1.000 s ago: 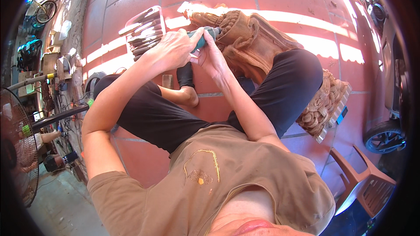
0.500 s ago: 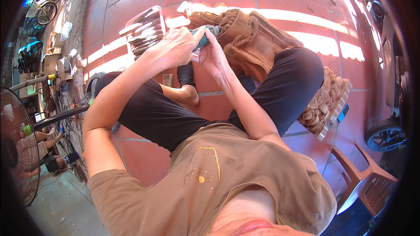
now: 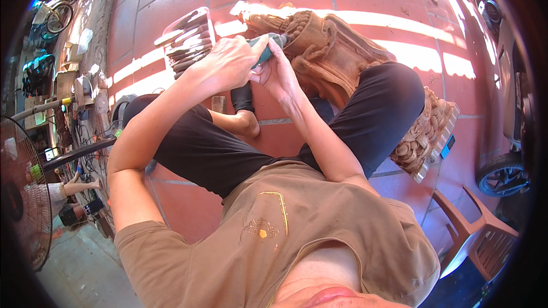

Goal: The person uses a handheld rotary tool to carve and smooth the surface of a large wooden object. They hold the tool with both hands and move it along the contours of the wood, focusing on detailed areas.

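Over the far end of the brown carved wooden piece point(image 3: 337, 51), left hand point(image 3: 228, 65) and right hand point(image 3: 279, 77), close together, clamp a green-handled tool point(image 3: 267, 50).

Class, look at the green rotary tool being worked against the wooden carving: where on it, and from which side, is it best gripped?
Grip the green rotary tool round its slim body behind the tip, coming from the left as the left hand does; its working end points right into the carving, so that end stays free.
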`<act>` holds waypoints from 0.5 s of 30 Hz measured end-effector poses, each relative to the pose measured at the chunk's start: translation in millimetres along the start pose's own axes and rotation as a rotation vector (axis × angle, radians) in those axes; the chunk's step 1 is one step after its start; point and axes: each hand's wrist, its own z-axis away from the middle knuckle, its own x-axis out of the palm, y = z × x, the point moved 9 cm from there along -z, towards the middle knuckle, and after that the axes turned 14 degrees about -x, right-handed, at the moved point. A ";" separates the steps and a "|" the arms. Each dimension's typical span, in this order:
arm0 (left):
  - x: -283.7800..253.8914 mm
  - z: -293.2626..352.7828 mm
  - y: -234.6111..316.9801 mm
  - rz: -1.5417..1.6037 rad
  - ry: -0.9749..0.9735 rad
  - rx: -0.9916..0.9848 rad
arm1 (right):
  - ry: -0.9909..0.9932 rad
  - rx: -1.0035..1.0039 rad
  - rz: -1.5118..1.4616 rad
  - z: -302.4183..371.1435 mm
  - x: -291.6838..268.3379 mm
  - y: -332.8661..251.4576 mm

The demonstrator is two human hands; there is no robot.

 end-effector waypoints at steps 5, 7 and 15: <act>9.0 -1.9 -3.1 0.015 -0.051 -0.011 | -0.022 0.003 -0.007 4.2 -1.2 1.3; 8.5 -2.2 -2.6 0.001 -0.056 -0.009 | -0.016 0.000 0.002 4.5 0.1 0.1; 1.5 1.5 -2.4 -0.030 -0.014 -0.044 | 0.030 0.002 0.052 1.2 5.6 -1.0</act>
